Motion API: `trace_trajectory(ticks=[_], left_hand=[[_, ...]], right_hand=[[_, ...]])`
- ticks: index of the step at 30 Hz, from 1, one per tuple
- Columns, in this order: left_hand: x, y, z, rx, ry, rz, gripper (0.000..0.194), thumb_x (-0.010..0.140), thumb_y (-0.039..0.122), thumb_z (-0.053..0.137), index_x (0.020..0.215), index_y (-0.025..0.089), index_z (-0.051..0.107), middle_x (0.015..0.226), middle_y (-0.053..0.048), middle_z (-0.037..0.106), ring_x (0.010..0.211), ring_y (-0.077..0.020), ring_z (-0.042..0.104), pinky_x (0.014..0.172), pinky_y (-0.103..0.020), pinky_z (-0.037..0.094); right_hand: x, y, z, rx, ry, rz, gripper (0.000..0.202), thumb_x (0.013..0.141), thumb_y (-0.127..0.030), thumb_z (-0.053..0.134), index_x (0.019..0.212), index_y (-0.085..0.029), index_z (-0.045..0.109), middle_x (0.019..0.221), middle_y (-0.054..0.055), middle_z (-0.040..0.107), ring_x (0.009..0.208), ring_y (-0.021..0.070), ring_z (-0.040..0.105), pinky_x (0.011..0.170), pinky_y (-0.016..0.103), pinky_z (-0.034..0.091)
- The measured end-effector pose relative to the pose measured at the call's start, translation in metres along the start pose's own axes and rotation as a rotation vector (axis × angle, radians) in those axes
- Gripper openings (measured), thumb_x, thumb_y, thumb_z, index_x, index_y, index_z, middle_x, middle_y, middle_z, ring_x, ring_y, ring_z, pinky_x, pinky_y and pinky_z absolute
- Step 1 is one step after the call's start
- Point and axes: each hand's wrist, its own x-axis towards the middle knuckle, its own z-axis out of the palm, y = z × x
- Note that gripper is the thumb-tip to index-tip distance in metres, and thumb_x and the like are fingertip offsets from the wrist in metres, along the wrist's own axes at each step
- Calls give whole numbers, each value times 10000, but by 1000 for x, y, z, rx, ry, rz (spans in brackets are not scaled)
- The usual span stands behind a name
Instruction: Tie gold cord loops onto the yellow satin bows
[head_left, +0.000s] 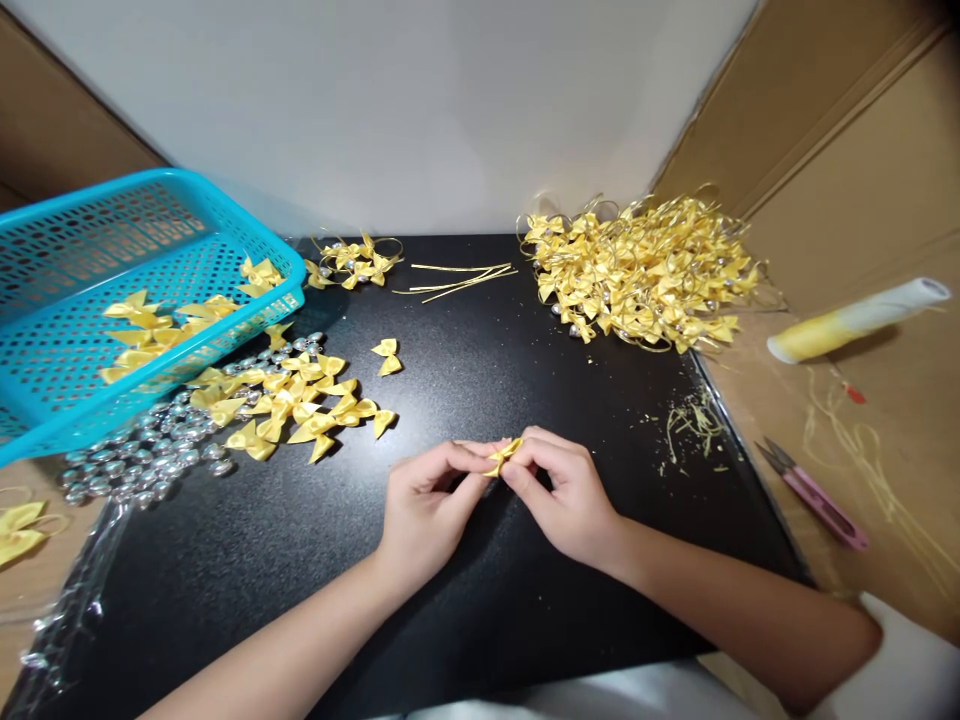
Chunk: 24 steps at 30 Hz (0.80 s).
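Observation:
A small yellow ribbon bow [504, 457] is pinched between my two hands, above the front middle of the black table [480, 600]. My left hand [435, 500] has its thumb and fingers closed on the bow's left side. From the right, my right hand [561, 490] grips the other side with thumb and forefinger. The fingers cover part of the bow, so I cannot tell if a cord or bead is with it. A single bow [388, 356] lies beyond my left hand, near a heap of loose yellow bows [300, 400].
Silver beads [142, 455] are strewn beside a blue basket [169, 178] holding more bows. Gold cords [457, 278] lie at the back, near a big pile of corded bows [645, 275]. At right are cord scraps [694, 420], pink thread snips [817, 500] and a yellow-white tube [855, 320].

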Motion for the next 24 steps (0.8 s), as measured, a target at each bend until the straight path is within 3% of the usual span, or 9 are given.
trace_trajectory(ticks=[5,8,12,16,19,24], left_hand=[[2,-5,-5,182,-50,271,171,806,9,656,769,172,695,872,-56,789,850,-169,758,780,-243,603],[3,-8,-8,296,-133,397,167,805,6,664,805,170,693,928,-78,788,856,-160,748,788,-248,594],[2,-12,-10,361,-191,476,168,818,31,663,848,193,697,926,-72,787,838,-164,740,788,-279,590],[3,-9,-9,372,-206,412,162,827,40,653,831,195,700,902,-65,787,833,-169,739,790,-283,582],[3,-4,-7,336,-191,304,150,831,62,652,775,193,698,834,-56,786,798,-166,743,753,-260,581],[4,-1,-4,223,-143,-16,129,832,122,660,724,185,693,866,-79,794,855,-208,756,783,-292,590]], right_hand=[[2,-1,-10,-11,114,-47,24,880,-215,620,863,-198,621,769,5,555,704,140,524,644,279,441],[6,-2,-15,-129,155,-125,94,867,-184,637,949,-209,676,829,24,589,776,161,556,708,318,459],[9,-4,-15,-224,116,-193,105,832,-133,676,874,-219,719,812,22,601,771,162,560,727,331,462],[9,-4,-13,-212,90,-154,120,843,-125,664,797,-227,707,799,11,597,781,159,552,741,331,459],[10,-2,-16,-81,81,-59,102,866,-161,644,793,-219,685,822,13,573,795,157,557,754,334,458],[17,7,-28,223,247,49,138,889,-270,638,762,-220,662,835,11,542,797,140,535,700,279,445]])
